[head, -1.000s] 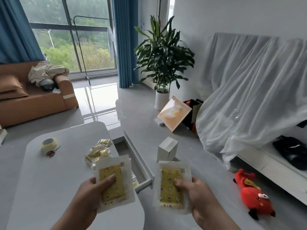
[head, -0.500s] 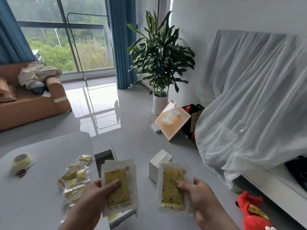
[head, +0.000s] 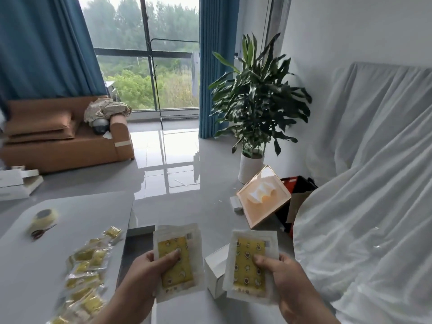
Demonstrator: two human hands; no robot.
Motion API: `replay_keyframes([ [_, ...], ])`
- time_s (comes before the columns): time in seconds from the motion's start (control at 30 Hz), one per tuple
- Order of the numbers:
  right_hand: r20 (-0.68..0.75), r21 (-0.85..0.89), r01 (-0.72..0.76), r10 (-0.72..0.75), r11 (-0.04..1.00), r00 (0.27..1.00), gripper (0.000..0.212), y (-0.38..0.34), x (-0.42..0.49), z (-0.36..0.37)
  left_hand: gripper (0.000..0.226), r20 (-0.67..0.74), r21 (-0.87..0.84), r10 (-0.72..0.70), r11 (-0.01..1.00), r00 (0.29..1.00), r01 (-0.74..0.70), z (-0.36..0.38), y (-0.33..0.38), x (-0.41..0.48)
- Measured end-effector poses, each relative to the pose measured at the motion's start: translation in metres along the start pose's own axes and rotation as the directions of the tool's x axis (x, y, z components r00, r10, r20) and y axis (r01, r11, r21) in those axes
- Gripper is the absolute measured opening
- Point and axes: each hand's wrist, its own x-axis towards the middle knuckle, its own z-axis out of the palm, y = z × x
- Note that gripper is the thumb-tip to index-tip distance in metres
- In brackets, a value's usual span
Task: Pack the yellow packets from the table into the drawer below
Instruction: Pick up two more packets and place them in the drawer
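One flat yellow packet point(head: 177, 260) printed with small figures, sealed in a translucent white sleeve, is pinched in the left hand point(head: 149, 272). The thumb presses on its yellow face and the fingers curl behind. More sleeve edges show at its top, so it may be a thin stack; I cannot tell how many. A second packet of the same kind point(head: 251, 263) is gripped in the right hand point(head: 287, 284), thumb on the front, fingers behind. Both packets are held upright in the air, side by side but apart, just right of the pale grey table point(head: 70, 211).

On the table's right part lies a loose heap of small yellow packets in clear wrappers point(head: 86, 272), blurred. Farther back on the table a roll of clear tape point(head: 44, 218) stands just beside red-handled scissors point(head: 42, 232). A dark grey opening point(head: 138, 249) shows beside the table's right edge, behind the left hand; it looks like the drawer, though it is blurred.

A small white cardboard box point(head: 216, 274) sits on the glossy grey floor point(head: 187, 202) between the two held packets. Beyond it a peach framed picture point(head: 264, 202) leans tilted near a green potted plant point(head: 254, 101). A white sheet point(head: 362, 183) drapes the furniture at right, and a brown sofa point(head: 65, 141) stands at left.
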Motion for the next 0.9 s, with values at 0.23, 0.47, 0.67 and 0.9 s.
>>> replay_keyframes([
  [0.23, 0.120, -0.075, -0.042, 0.051, 0.996, 0.991, 0.017, -0.045, 0.083, -0.012, 0.042, -0.090, -0.033, 0.044, 0.998, 0.995, -0.047, 0.027, 0.011, 0.058],
  [0.47, 0.176, -0.140, -0.069, 0.093, 0.988, 0.980, 0.015, -0.094, 0.206, 0.021, 0.040, -0.177, -0.099, 0.062, 0.992, 0.982, -0.080, 0.040, 0.037, 0.166],
  [0.67, 0.209, -0.218, -0.052, 0.099, 0.974, 0.973, 0.016, -0.138, 0.303, 0.054, 0.079, -0.161, -0.147, 0.073, 0.984, 0.984, -0.097, 0.054, 0.077, 0.243],
  [0.9, 0.268, -0.266, -0.066, 0.140, 0.962, 0.953, 0.021, -0.170, 0.380, 0.087, 0.076, -0.261, -0.155, 0.127, 0.973, 0.957, -0.172, 0.064, 0.113, 0.294],
])
